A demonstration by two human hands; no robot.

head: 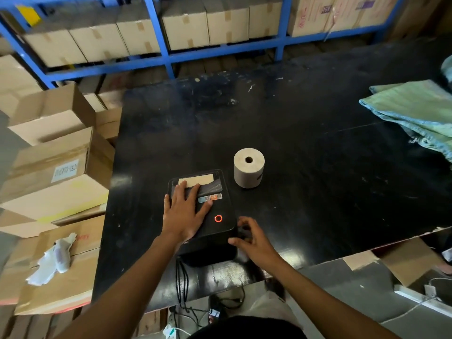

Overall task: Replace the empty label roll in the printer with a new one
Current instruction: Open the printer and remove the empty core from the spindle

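Leftmost, stacked cardboard boxes [56,172] stand beside the black table [305,143], and crumpled white paper [55,258] lies on the lowest box. On the table's near edge sits the black label printer [220,228], lid closed, a red ring light [218,218] glowing on its top and a strip of brown tape [197,179] stuck across the far end of the lid. The left hand [186,211] lies flat on the lid with fingers spread and straight, fingertips reaching the tape, pressing rather than gripping. Black cables [182,277] run down from the printer's near face over the table edge. The right hand [249,238] is at the printer's right side near the front corner, its fingers curled against the casing; whether they pinch a latch there cannot be told. Just beyond the printer's far right corner, apart from it, the new label roll [249,171] stands upright on end, core hole facing up. Farther right, a folded green woven sack [413,106] rests on the table.
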